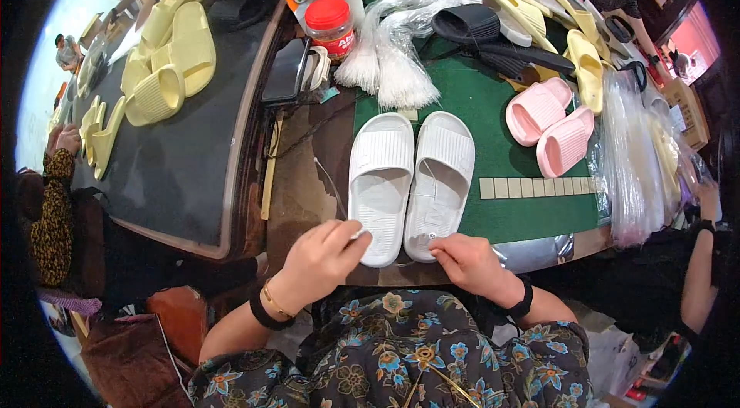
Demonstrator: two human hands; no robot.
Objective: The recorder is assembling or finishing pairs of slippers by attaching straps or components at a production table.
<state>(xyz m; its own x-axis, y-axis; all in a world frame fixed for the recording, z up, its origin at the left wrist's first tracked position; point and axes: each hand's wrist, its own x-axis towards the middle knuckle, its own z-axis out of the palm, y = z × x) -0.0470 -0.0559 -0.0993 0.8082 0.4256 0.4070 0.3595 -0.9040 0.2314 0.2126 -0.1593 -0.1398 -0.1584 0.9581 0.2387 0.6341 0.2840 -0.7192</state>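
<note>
Floral-patterned dark clothing fills the lower edge, nearest the lens, and cuts off both forearms below the wrists. At the far left, pale yellow foam slippers lie heaped on a dark grey table, blurred toward the rim. Moving right, the left hand has its fingers curled, pinching at the heel edge of the left white ribbed foam slipper; whatever small thing sits between the fingertips is too tiny to make out. Beside it, touching along the inner edge, lies the right white ribbed foam slipper, both resting on the green felt tabletop with heels over its near rim. The right hand is half closed, fingertips on that slipper's heel. Further right sit two pink ribbed foam slippers, then a stack of clear plastic bags, its far end lost in glare.
</note>
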